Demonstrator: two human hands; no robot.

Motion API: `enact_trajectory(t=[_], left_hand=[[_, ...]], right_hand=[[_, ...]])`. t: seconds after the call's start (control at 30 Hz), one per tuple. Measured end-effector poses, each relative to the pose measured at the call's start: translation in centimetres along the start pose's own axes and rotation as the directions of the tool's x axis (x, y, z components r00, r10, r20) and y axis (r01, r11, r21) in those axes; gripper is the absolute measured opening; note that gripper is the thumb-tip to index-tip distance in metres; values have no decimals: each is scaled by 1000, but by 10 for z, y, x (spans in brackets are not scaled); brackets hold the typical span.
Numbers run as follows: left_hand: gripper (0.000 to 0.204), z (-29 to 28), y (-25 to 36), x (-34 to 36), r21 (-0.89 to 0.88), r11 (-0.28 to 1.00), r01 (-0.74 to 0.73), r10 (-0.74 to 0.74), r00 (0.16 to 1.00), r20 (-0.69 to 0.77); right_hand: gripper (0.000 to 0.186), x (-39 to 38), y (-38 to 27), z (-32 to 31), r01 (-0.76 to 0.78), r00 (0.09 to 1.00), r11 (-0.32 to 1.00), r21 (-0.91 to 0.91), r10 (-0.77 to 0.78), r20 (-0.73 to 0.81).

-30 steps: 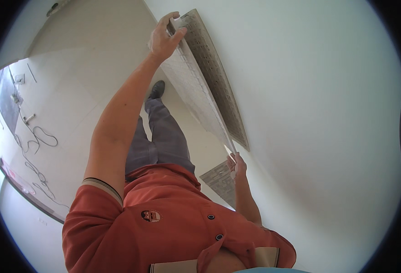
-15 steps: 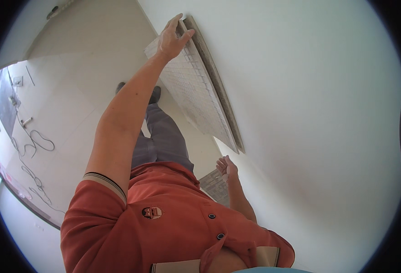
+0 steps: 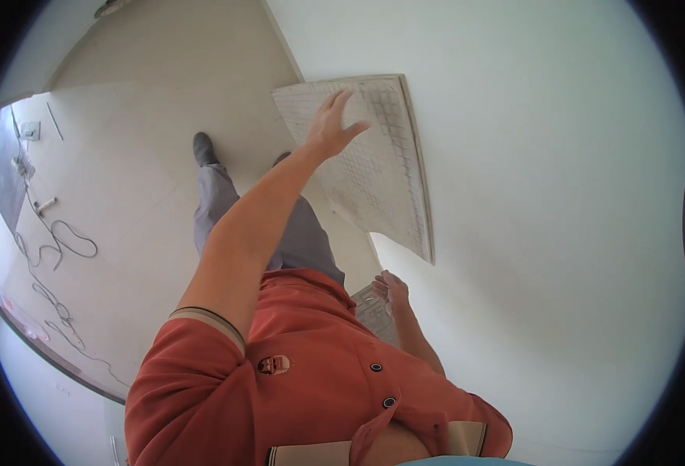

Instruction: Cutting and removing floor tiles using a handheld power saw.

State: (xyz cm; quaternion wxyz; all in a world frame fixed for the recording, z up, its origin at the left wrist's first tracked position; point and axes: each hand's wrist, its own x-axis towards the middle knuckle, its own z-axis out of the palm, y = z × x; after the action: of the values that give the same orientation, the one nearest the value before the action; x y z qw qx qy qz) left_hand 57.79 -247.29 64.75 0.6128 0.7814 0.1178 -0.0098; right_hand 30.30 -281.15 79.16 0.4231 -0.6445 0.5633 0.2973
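Note:
My left hand (image 3: 334,128) is open, thumb and fingers spread, in front of a large pale panel (image 3: 366,171) with a grid pattern, which looks like the back of a tile. No grip on the panel shows; whether the fingertips brush it I cannot tell. A thin second edge (image 3: 418,155) shows behind it, close against it. Both lean on the white wall (image 3: 544,194). My right hand (image 3: 391,290) hangs low beside the wall, below the panel's near corner. Its fingers are loosely bent and whitish with dust, with nothing clear in them.
Beneath my right hand lies a grey patterned surface (image 3: 375,314). My shoe (image 3: 204,149) stands on the pale floor (image 3: 148,155). Far to the left, a grey cable (image 3: 74,239) lies in loops beside a small white tool-like thing (image 3: 46,206) and a square plate (image 3: 31,130).
My left hand has let go of the front panel's top edge and drawn back. The gap between the two panels has closed toward the wall. My left foot has shifted outward.

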Motion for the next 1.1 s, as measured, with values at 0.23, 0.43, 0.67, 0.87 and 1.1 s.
enact_trajectory(t=[0.23, 0.43, 0.67, 0.87, 1.1], left_hand=[[61, -291, -235, -211, 217, 590, 777, -739, 629, -242], [63, -580, -228, -408, -55, 178, 983, -788, 109, -606], [53, -565, -152, -361, -315, 475, 822, -762, 205, -614], [49, -426, -121, -397, -568, 421, 707, -816, 20, -578], [42, -331, -108, -390, -865, 100, 491, -926, -272, -262]], right_hand=[[55, -54, -38, 100, 41, 998, 983, -179, -32, 49], [47, -62, -90, 181, 176, 956, 949, -262, -102, 275], [49, -47, -204, 291, 361, 908, 814, -455, -195, 372], [49, -42, -317, 426, 559, 794, 707, -432, -306, 526], [54, -127, -425, 613, 733, 632, 526, -432, -290, 719]])
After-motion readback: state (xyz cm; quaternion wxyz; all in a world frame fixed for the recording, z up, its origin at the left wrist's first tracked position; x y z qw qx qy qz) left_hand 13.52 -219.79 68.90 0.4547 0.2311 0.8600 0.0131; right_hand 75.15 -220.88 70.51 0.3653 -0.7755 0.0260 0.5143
